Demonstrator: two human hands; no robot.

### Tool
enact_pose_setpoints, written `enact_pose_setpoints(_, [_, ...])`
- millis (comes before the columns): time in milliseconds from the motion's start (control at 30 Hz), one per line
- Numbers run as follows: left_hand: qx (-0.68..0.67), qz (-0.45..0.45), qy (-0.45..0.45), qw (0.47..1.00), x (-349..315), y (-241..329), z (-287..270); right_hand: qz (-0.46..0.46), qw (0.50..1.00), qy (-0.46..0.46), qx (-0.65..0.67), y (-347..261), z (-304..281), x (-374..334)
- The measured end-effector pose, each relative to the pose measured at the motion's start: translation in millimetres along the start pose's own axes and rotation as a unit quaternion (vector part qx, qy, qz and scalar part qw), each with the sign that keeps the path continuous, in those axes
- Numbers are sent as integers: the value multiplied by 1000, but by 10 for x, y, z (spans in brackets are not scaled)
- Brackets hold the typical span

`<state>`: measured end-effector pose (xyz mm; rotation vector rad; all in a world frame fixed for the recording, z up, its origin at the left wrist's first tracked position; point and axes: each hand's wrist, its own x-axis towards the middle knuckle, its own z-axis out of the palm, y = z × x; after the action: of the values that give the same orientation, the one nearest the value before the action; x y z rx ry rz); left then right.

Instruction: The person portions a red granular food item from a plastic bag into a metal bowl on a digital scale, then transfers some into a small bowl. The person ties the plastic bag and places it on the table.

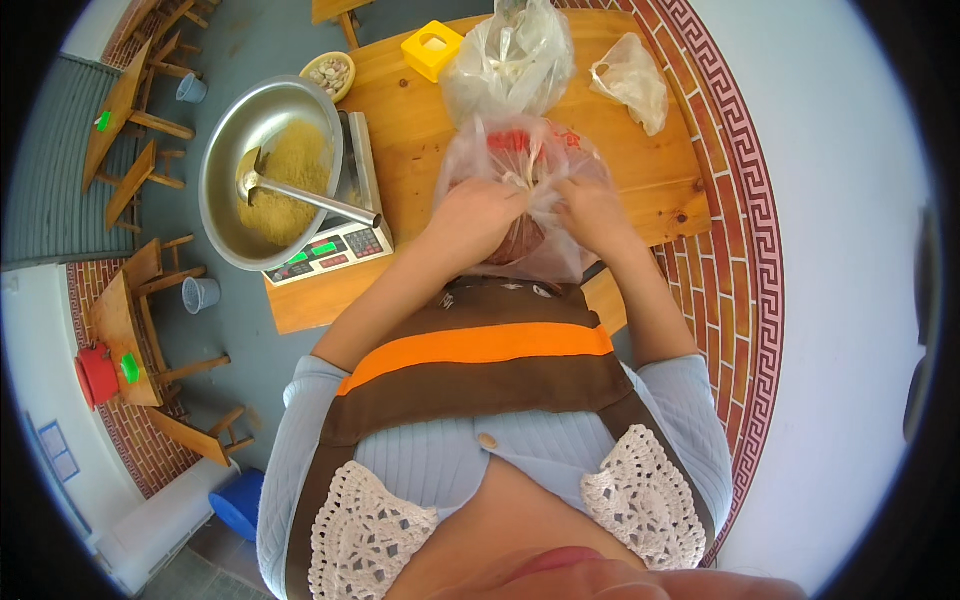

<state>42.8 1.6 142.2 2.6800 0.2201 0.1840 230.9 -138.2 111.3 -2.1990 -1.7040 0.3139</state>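
A clear plastic bag point(465, 160) with red print stands near the table's front edge, close to my apron. Something reddish-brown fills its lower part; I cannot make out what. My left hand point(482, 222) has its fingers closed on the bag's gathered top. From the other side my right hand point(594, 218) pinches the same bunched plastic, its fingertips partly hidden by folds. Just behind it is another clear plastic bag point(505, 65) with pale contents. To the left, a large steel bowl point(222, 140) of yellowish powder point(300, 155) rests on a digital scale point(345, 250). A metal ladle point(315, 198) lies in the bowl, its handle over the rim.
A small bowl of garlic-like pieces point(328, 73) sits beyond the steel bowl. Farther back on the wooden table point(400, 150) are a yellow tissue box point(432, 50) and a crumpled plastic bag point(632, 82). A brick-patterned wall point(720, 200) borders the right side.
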Motion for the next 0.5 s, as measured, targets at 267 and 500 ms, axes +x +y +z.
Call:
enact_pose_setpoints(267, [-25,-163,-96,982,-161,-345,380,72,991,80,-74,522,-315,-257])
enact_pose_setpoints(500, [-252,-140,-14,957,332,-468,506,-51,895,-52,440,-475,-8,71])
